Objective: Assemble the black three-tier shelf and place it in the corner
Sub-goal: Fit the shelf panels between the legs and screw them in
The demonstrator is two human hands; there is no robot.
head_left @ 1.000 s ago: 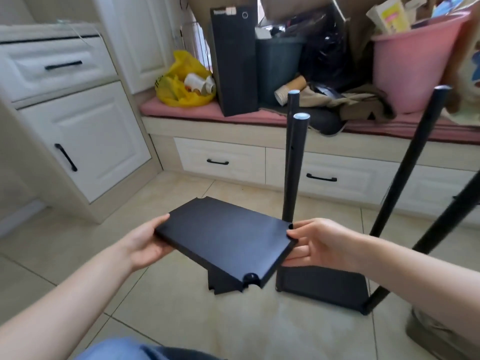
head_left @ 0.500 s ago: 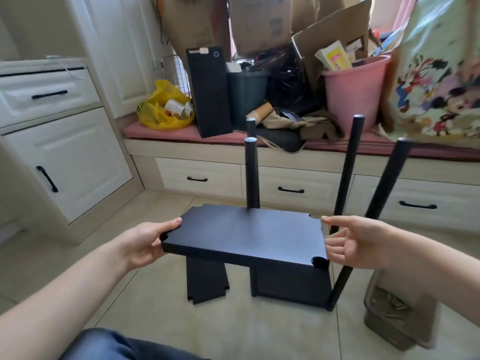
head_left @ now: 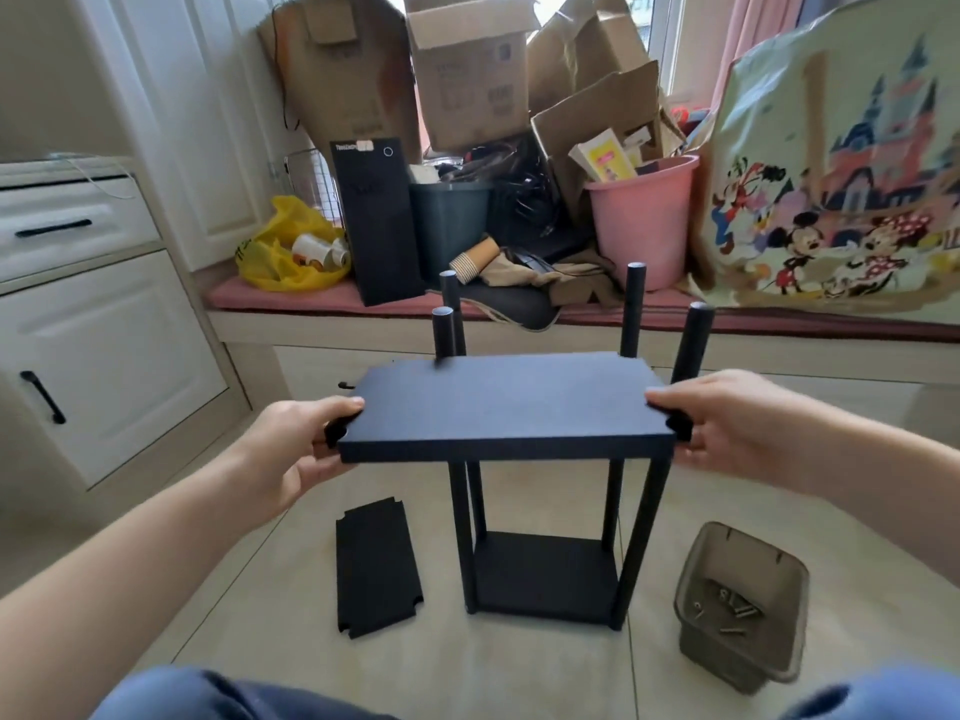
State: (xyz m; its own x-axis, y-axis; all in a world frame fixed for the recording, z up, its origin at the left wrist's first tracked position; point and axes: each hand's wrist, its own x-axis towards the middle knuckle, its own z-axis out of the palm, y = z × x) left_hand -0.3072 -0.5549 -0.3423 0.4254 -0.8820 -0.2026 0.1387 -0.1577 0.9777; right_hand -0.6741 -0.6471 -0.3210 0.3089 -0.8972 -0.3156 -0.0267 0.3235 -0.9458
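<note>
Right, the big piece first: the shelf frame (head_left: 540,574) stands on the floor (head_left: 291,641) in the lower centre of the frame, bottom tier in place and four poles (head_left: 693,340) rising from its corners, tops free and unbraced. Dead centre I've got the shelf panel (head_left: 509,402), held flat and roughly level, partway up the poles. From here I cannot tell whether its corner notches are seated against the poles or just near them.

My left hand (head_left: 296,454) grips the panel's left end, thumb on top and fingers curled underneath. My right hand (head_left: 727,423) does the same on the right end, right beside a corner notch.

Lower left of centre, the spare panel (head_left: 376,563) lies flat on the floor, just beside the frame. Lower right sits the grey tub (head_left: 743,605) with a few loose screws (head_left: 732,613) in the bottom.

What could go wrong, as I judge it: push one end harder and the panel tips, binds on the poles and jams. With the tops unbraced, the poles could splay so a notch misses. My right fingers are close to that notch — a pinch risk. And a hard shove could rock the whole frame over.
</note>
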